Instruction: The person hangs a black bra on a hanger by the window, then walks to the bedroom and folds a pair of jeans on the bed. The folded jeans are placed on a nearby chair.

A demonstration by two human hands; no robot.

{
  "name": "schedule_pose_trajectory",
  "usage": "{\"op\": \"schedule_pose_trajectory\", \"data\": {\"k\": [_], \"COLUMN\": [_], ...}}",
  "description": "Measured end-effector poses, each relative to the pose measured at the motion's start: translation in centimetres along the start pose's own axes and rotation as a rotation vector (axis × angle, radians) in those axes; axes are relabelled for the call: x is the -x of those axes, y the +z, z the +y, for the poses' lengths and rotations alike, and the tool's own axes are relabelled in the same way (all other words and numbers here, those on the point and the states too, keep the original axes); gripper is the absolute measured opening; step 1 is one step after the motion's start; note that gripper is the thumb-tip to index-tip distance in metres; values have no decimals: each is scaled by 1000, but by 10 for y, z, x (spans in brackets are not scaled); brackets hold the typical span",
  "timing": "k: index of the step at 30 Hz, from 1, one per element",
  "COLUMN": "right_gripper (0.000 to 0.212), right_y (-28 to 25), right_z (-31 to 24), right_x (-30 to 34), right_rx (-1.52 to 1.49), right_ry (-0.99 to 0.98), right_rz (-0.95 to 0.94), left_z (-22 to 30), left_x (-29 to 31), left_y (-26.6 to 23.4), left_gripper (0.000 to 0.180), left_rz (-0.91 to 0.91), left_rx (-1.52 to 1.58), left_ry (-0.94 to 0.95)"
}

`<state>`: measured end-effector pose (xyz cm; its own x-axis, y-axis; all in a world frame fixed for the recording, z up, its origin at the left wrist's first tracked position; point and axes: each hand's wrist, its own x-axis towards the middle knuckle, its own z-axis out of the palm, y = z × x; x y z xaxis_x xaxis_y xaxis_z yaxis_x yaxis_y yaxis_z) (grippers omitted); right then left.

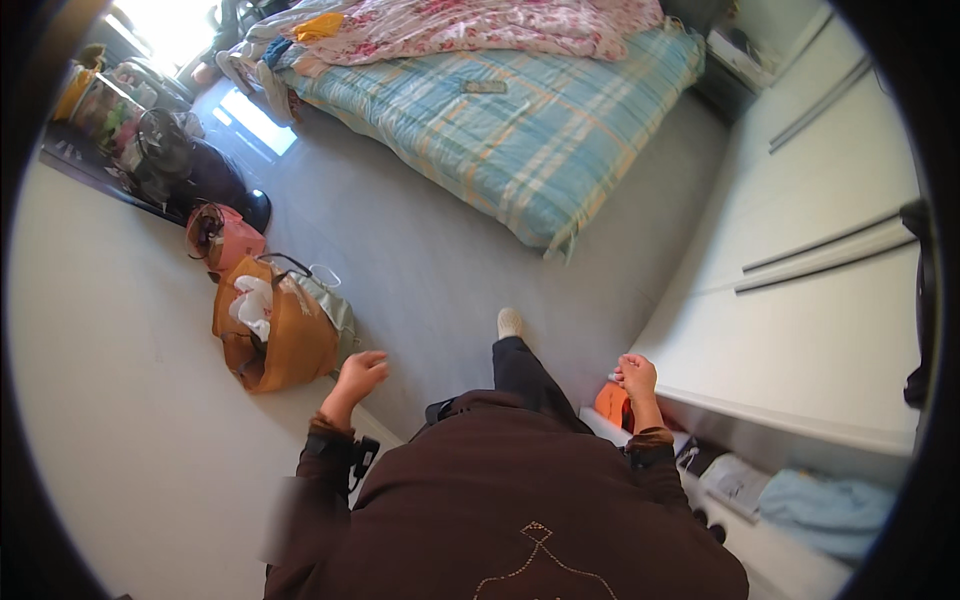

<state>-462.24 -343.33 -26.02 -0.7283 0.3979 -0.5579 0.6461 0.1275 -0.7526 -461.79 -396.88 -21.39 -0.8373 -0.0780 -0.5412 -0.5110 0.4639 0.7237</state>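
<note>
My left hand [362, 377] hangs in the air with its fingers loosely curled, and nothing shows in it. Nearest to it stands an orange-brown tote bag [307, 342] holding something white, a short way to its left. On the other side, my right hand [637, 376] is closed, its fingers bent inward; whether a small thing sits between the fingertips is too small to make out. Just below that hand lies an orange item [611, 403] on a low shelf, and the two look apart. One foot in a light shoe [510, 323] is stepped forward on the grey floor.
Ahead is a bed [500, 130] with a blue plaid cover and a flowered quilt [480, 30]. White cabinets [800, 330] with dark handles line the right, above a shelf with a blue cloth [825, 510]. A pink bag [232, 238] and black bags [205, 180] stand left.
</note>
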Motion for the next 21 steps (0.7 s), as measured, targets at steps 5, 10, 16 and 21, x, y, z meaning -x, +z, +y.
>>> {"op": "schedule_pose_trajectory", "data": {"k": [5, 10, 16, 21], "right_gripper": [16, 21, 35, 46], "right_y": [55, 140, 274, 360], "right_z": [-93, -190, -262, -311], "right_x": [-134, -245, -380, -424], "right_rx": [-10, 141, 375, 340], "right_ry": [41, -79, -385, -102], "right_rz": [-30, -127, -6, -39], "left_z": [-46, -45, -22, -7], "left_x": [-13, -12, -100, -209], "left_y": [-42, -49, -87, -161], "left_gripper": [24, 28, 28, 31], "left_rz": [277, 326, 221, 430], "left_rx": [312, 537, 544, 765], "left_ry": [-717, -854, -770, -786]}}
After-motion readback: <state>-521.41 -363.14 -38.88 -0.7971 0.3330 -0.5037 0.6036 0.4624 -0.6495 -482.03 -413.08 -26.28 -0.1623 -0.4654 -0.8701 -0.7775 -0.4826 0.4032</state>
